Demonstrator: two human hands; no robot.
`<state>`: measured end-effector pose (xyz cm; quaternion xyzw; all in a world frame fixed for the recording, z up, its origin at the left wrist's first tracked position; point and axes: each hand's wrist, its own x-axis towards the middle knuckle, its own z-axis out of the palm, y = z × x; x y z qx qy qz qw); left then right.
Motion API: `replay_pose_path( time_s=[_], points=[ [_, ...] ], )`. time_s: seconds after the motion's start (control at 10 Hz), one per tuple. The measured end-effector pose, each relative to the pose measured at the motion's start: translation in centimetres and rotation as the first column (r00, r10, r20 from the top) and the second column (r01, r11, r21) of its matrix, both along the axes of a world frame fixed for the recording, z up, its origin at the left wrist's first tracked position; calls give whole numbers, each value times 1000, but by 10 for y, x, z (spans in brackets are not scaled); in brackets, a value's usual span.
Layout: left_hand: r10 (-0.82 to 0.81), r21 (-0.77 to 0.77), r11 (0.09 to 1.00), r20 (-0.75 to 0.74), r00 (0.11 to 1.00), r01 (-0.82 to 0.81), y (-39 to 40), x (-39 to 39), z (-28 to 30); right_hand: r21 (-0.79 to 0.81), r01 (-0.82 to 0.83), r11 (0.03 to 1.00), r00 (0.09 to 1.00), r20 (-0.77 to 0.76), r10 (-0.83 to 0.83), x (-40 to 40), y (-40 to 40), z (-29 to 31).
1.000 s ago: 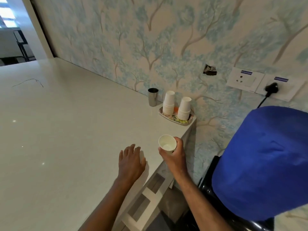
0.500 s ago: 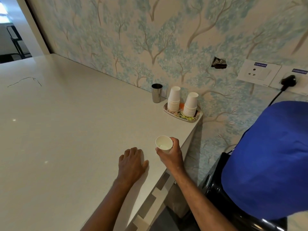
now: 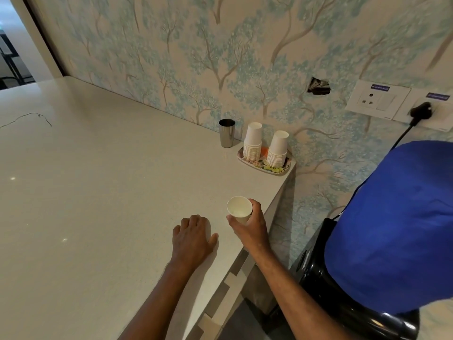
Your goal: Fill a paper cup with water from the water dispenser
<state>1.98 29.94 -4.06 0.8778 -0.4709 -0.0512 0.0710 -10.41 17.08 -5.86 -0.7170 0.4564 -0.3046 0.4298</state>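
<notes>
A small white paper cup (image 3: 239,209) is being held upright in the right hand (image 3: 247,227), whose fingers (image 3: 255,207) are wrapped closed around its lower wall, just above the right edge of the pale speckled stone surface (image 3: 103,192). The cup's inside is looking dry and empty, so a cup is judged to be already taken while the filling itself is not yet begun. The left hand (image 3: 192,238) is lying flat, palm down, on the surface near that same edge, its fingers loosely spread and gripping nothing. At the far right corner of the surface, two stacks of white paper cups (image 3: 266,146) are standing upside down on a small floral tray (image 3: 282,170), with a steel tumbler (image 3: 227,133) just beside them. The black water dispenser (image 3: 316,271), topped by a bottle under a blue cloth cover (image 3: 392,229), is standing beyond the right edge, lower than the surface. Its taps are not being shown, so what is left is judged to be carrying the cup across, placing it beneath an outlet and drawing water.
</notes>
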Motion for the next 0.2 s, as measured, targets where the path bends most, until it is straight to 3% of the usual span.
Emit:
replay_pose_path(
  time_s=[0.2],
  points=[
    [2, -53, 999, -61, 998, -5, -4, 0, -3, -95, 11, 995, 1000, -2, -11, -13, 8, 14]
  ],
)
